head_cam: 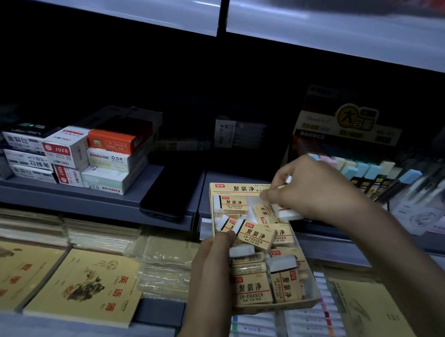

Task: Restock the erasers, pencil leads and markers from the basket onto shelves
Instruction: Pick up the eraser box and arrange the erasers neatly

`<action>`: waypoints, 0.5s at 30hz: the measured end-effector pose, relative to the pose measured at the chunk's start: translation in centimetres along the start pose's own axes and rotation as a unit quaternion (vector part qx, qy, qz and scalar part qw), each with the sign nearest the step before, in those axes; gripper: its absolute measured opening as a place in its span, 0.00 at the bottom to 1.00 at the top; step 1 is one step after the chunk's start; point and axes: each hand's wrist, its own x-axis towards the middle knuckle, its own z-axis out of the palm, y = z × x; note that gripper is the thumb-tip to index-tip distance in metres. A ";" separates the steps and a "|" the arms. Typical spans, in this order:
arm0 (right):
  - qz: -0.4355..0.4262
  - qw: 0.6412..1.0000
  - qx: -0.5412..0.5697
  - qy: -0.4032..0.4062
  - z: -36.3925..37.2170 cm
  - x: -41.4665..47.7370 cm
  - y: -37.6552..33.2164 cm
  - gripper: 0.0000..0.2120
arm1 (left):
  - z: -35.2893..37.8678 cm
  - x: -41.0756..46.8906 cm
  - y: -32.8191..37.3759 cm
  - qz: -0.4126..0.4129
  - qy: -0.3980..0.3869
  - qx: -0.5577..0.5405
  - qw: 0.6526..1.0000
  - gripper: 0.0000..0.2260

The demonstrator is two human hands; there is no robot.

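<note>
Erasers (254, 235) in tan paper sleeves printed 2B ERASER lie jumbled in an open tan cardboard box (276, 307). It sits mid-frame, its far flap at the front edge of the grey metal shelf (61, 193).

Sweeping from my left, stacked white and red cartons (64, 152) stand on that shelf. White 0.5 lead cartons (109, 159) and an orange carton (113, 142) stand just beside them. Below, yellow exercise books (85, 283) lie flat. A black phone (165, 195) lies at the shelf's front edge, between the cartons and the box.

The left hand (209, 268) grips the box by its left wall, thumb hooked over the rim and touching an eraser, the other fingers hidden under it. White markers with coloured ends (254, 330) lie in rows beneath the box.

The right hand (311, 191) is over the box's far end, fingers curled tight, thumb and forefinger pressed together just above the erasers. I cannot tell whether it has one. Further right, blurred pastel blocks (359, 167) stand in a dark display.
</note>
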 end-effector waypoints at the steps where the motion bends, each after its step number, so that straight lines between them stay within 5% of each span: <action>1: 0.011 0.999 -0.038 -0.006 0.3 0.0 -0.1 0.08 | 0.0 0.0 0.0 -0.001 0.001 0.000 1.000 0.22; 5: 0.036 0.985 -0.169 -0.024 1.2 -0.4 -1.5 0.08 | 0.1 -0.1 0.0 0.005 0.003 -0.002 1.000 0.21; 8: 0.041 0.975 -0.217 -0.016 1.8 -0.7 -3.0 0.18 | 0.2 -0.2 0.0 0.010 0.001 -0.001 1.000 0.21; 15: 0.079 0.977 -0.187 -0.061 2.2 0.3 -3.5 0.19 | 0.5 -0.5 0.0 0.003 0.007 -0.016 1.000 0.18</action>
